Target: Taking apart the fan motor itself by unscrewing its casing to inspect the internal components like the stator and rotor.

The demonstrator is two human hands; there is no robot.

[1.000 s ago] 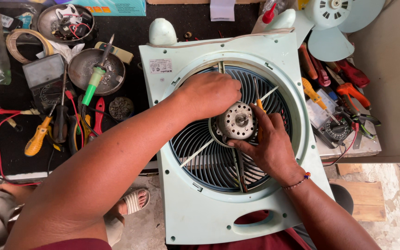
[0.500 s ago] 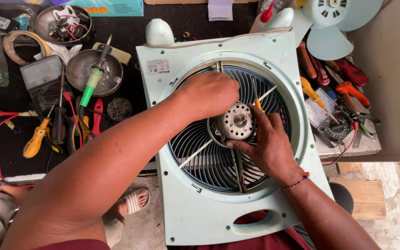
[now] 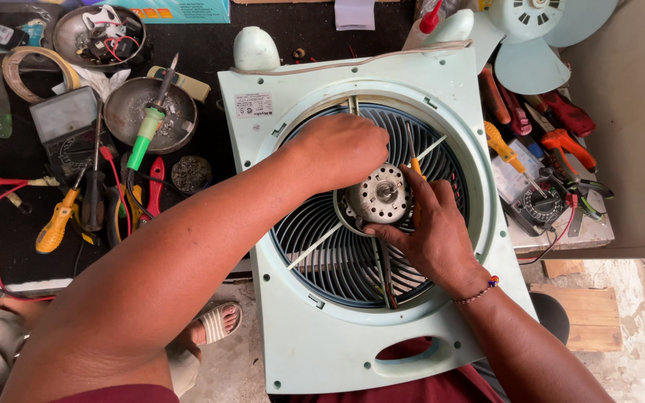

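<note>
A pale green box fan housing [image 3: 285, 321] lies flat across my lap and the bench edge, its round grille [image 3: 322, 261] facing up. A silver motor [image 3: 379, 195] sits at the grille's centre. My left hand [image 3: 341, 149] rests with curled fingers on the grille just left of the motor, and what it holds is hidden. My right hand [image 3: 431, 227] presses against the motor's right side and grips an orange-handled screwdriver [image 3: 413, 168] whose shaft points up across the grille.
The black bench [image 3: 210, 52] holds a green-handled soldering iron [image 3: 143, 138] over a metal dish, a yellow screwdriver [image 3: 57, 224], red pliers [image 3: 155, 186] and a grey meter [image 3: 65, 116]. Fan blades [image 3: 539, 37] and red and orange tools [image 3: 561, 127] lie at right. A sandalled foot [image 3: 214, 325] shows below.
Both hands stay at the motor; my right hand shifted slightly against it. The view has barely moved.
</note>
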